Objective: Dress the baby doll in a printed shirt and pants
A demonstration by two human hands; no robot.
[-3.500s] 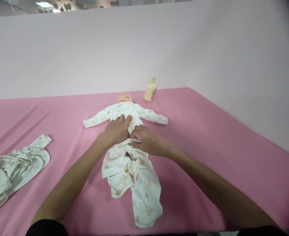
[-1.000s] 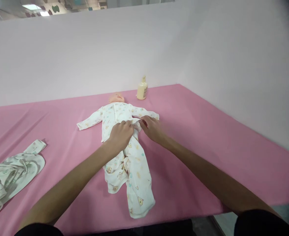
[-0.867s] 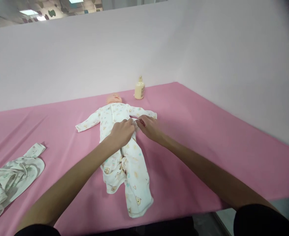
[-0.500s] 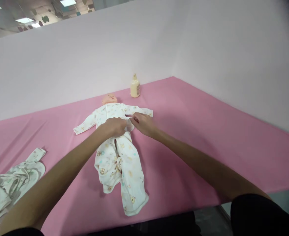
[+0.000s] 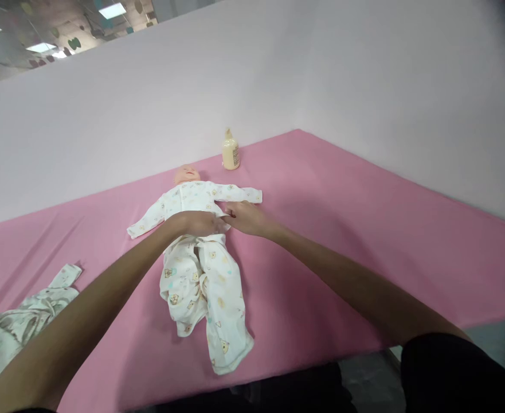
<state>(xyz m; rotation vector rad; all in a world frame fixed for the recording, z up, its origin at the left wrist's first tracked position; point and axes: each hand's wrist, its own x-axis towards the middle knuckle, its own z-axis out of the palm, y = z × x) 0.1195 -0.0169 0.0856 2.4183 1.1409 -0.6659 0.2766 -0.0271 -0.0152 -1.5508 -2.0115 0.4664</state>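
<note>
A baby doll (image 5: 187, 174) lies on its back, head toward the wall, dressed in a white printed baby shirt (image 5: 192, 198) and matching baby trousers (image 5: 226, 289). The shirt's sleeves stretch out to both sides. My left hand (image 5: 200, 223) lies across the doll's waist, fingers closed on the lower edge of the shirt; its fingertips are partly hidden. Just beside it, at the doll's right-hand side in the view, my right hand (image 5: 247, 218) pinches the shirt's side edge. The trouser legs spread toward me, the left one bunched and wrinkled.
A cream pump bottle (image 5: 230, 152) stands behind the doll near the white wall (image 5: 149, 115). Crumpled patterned baby clothing (image 5: 32, 315) lies at the left, partly behind my left forearm. The pink-covered table (image 5: 321, 258) has its front edge close to my body.
Both hands have shifted slightly down at the shirt's edge, and my left hand has turned flatter. The whole view has moved a little, so the doll and bottle appear further left.
</note>
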